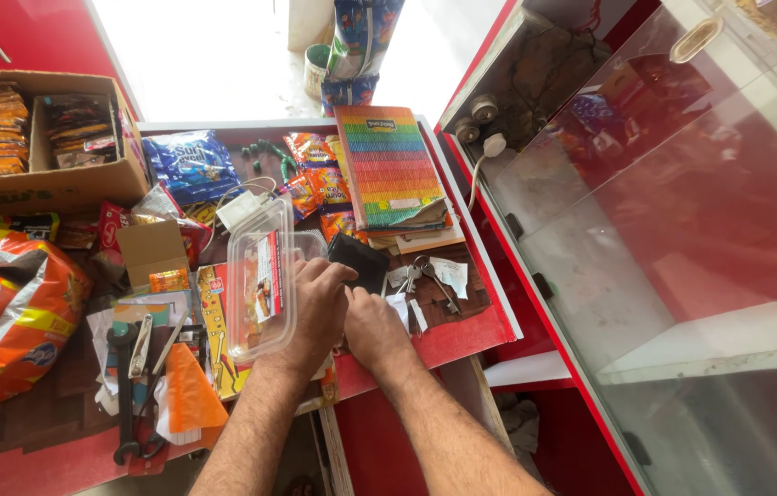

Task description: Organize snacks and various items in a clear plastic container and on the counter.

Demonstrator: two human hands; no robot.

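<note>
The person is leaning over a cluttered red bench [462,335], both forearms reaching in from six o'clock. The left hand [315,308] is lying palm down with fingers spread and slightly curled, pressing against the right side of a clear plastic hinged container [260,276] that holds a red-and-white packet; it is touching the container rather than closing around it. The right hand [372,329] is resting just beside the left, its fingers bent toward a flat black wallet [359,260]; whether they are gripping it cannot be told, since the left hand is covering part of it.

The wallet is lying at twelve o'clock from the two hands, touching their fingertips, its long axis running from ten o'clock to four o'clock. The right hand is sitting nearer to it. A bunch of metal keys [425,274] is lying at three o'clock of the wallet, and a rainbow-striped notebook [388,165] is lying beyond it at twelve o'clock. Black pliers [124,386] are lying at nine o'clock of the forearms.
</note>
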